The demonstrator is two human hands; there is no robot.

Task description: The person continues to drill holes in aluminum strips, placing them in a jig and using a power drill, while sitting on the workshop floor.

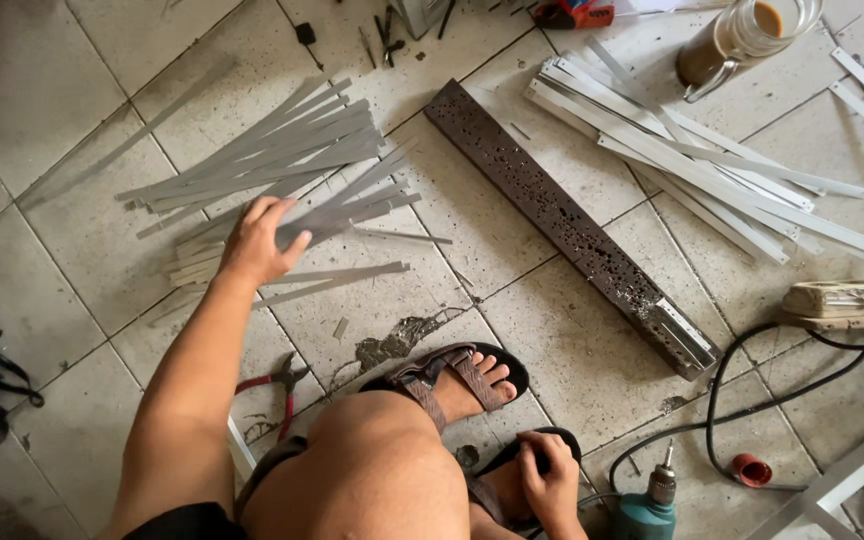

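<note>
Head view, tiled floor (pixel 92 240), one person crouching.

Item 1: grey metal strips (pixel 272 165), long, flat and narrow, dull matt grey, fanned in a loose pile on the floor left of centre. The upper ends spread toward the top of the frame; the lower ends bunch together, overlapping. A few paler strips lie beneath, at the lower left edge of the pile.

Item 2: left hand (pixel 260 240), palm down on the lower end of the pile, fingers curled over several strips; grip narrow, closing on the strips rather than lifting them clear.

Item 3: right hand (pixel 550 482), low in the frame, resting on the black sandal (pixel 512 462) of one foot; fingers bent, grip on the sandal edge, how tight I cannot tell. The other foot, in a brown-strapped sandal (pixel 457 375), sits between the two hands.

Surroundings: red-handled pliers (pixel 277 380) on the floor just below the pile, partly hidden by the forearm. Dark pitted bar (pixel 562 220), long, lying diagonally right of the pile, well apart from it. Beyond the bar, a second heap of lighter, whitish strips (pixel 692 160). Glass mug (pixel 742 40) of brown drink at the top right. Teal power drill (pixel 647 510) just beside the right hand, bit upward. Black cable (pixel 752 400) looping across the floor at right toward a pale power strip (pixel 847 300). Small red cap (pixel 752 468) near the cable.
</note>
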